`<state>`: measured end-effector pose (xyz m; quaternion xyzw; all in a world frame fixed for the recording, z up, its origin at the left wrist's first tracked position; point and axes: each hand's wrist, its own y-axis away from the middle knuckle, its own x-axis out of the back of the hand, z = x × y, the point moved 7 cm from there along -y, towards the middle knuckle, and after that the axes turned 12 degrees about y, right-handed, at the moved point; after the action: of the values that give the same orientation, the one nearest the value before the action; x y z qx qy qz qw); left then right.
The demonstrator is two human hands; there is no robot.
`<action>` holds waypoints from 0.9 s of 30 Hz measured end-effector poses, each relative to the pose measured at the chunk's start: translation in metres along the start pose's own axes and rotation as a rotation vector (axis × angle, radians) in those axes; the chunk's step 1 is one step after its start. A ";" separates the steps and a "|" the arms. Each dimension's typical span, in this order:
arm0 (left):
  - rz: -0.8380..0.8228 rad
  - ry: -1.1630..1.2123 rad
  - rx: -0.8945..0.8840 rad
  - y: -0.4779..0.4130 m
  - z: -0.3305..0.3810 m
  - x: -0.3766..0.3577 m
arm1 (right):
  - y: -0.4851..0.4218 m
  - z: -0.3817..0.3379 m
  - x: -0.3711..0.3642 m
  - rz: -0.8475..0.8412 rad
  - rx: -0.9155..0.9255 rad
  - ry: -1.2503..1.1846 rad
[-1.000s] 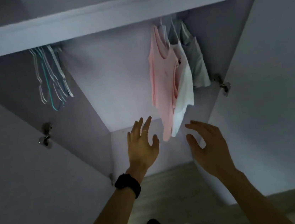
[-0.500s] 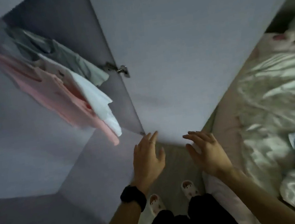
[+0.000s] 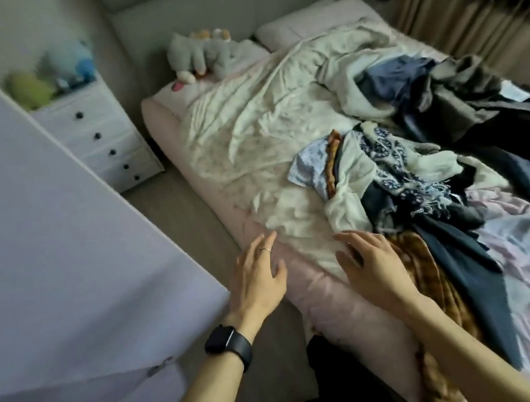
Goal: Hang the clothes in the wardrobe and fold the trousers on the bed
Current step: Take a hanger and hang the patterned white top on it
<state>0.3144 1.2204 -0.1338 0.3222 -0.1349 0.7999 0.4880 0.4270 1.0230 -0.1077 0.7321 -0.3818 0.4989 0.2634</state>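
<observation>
Clothes pile (image 3: pixel 421 181) on bed (image 3: pixel 333 302); L hand (image 3: pixel 257 282), R hand (image 3: pixel 375 267) both splayed, empty, near its edge

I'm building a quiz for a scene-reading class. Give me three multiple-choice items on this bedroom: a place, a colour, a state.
1. Where does the clothes pile lie? A floor; B bed; C chair.
2. What colour are the knobs on the drawer chest? A gold; B white; C black.
3. How are the left hand and right hand? A open, empty; B gripping cloth; C gripping a hanger.
Answers: B, the pile sprawls over the bed; C, dark knobs on white drawers; A, fingers spread, nothing held.
</observation>
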 end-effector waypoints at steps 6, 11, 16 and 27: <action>-0.147 -0.026 -0.158 -0.089 0.054 -0.059 | -0.016 0.083 0.029 0.112 -0.260 -0.048; -0.195 -0.110 -0.175 -0.155 0.072 -0.093 | -0.057 0.139 0.042 0.091 -0.357 -0.100; -0.229 -0.134 -0.094 -0.240 0.074 -0.114 | -0.131 0.180 0.044 0.024 -0.362 -0.108; -0.277 -0.207 0.014 -0.358 0.034 -0.160 | -0.271 0.231 -0.030 -0.238 -0.387 -0.044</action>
<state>0.6887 1.2654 -0.2471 0.4217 -0.1333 0.6884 0.5749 0.7656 1.0097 -0.2211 0.7185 -0.3868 0.3658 0.4476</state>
